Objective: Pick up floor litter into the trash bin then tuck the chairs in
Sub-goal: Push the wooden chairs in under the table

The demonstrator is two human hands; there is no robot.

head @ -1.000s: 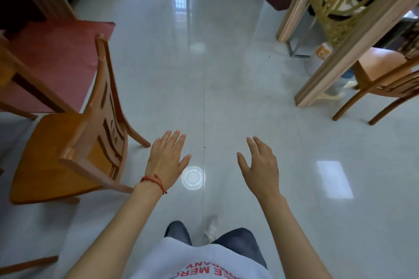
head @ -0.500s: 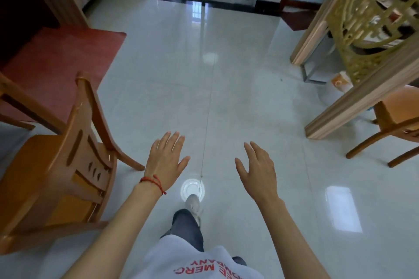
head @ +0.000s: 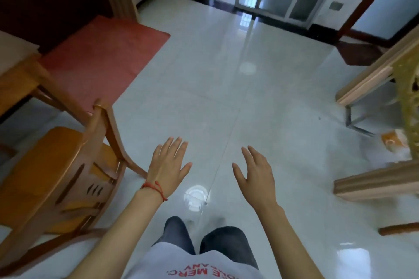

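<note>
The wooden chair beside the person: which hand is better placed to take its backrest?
Left, probably. The left hand, open and empty, is right next to the wooden chair; the right hand is farther away.

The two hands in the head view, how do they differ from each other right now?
The left hand has a red string bracelet at its wrist; the right hand has a bare wrist. The left hand hangs close beside the wooden chair, while the right hand is over bare floor tile. The left hand's fingers lie closer together; the right's thumb splays wider. Both are open, palms down, holding nothing.
</note>
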